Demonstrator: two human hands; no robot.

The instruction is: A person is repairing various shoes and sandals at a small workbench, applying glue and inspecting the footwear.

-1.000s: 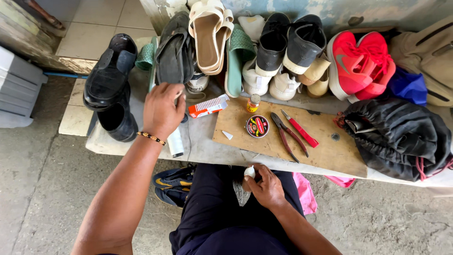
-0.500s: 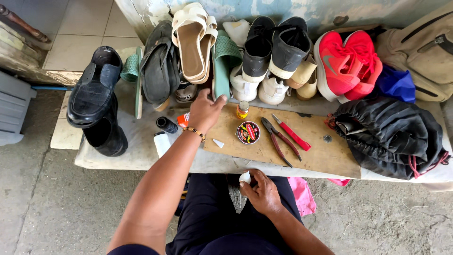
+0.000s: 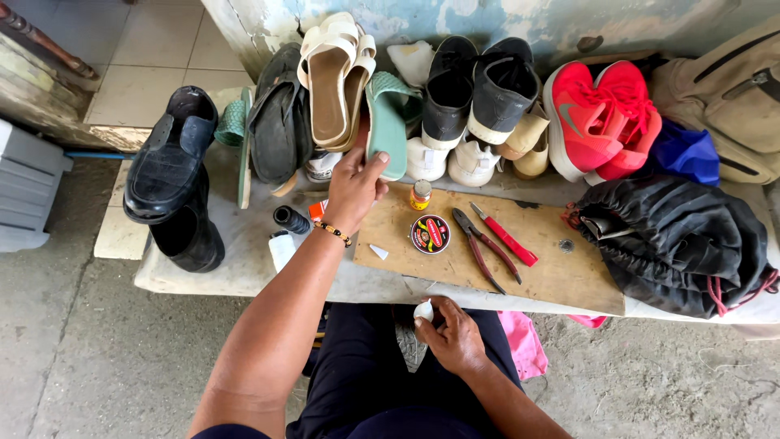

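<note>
Both hands differ — left hand (image 3: 355, 189) has reached, open, to the green sandal (image 3: 388, 122); right hand (image 3: 455, 337) still pinches something white.

I see even, soft daylight across the whole frame; no single source is visible. Shadows are faint and short: a weak one under my left hand (image 3: 355, 189) on the board (image 3: 561, 272), darker ones inside the black shoes (image 3: 171, 167) and in the folds of the black bag (image 3: 682, 244). The red sneakers (image 3: 601, 118) read saturated but not clipped. The tiles (image 3: 150, 69) at upper left are the brightest area, near overexposure. I see no glare. Focus is sharp on the board and shoes. My right hand (image 3: 455, 337) and forearms near the bottom edge look slightly soft. Wide-angle distortion bends the bench edge and stretches the corners.
</note>
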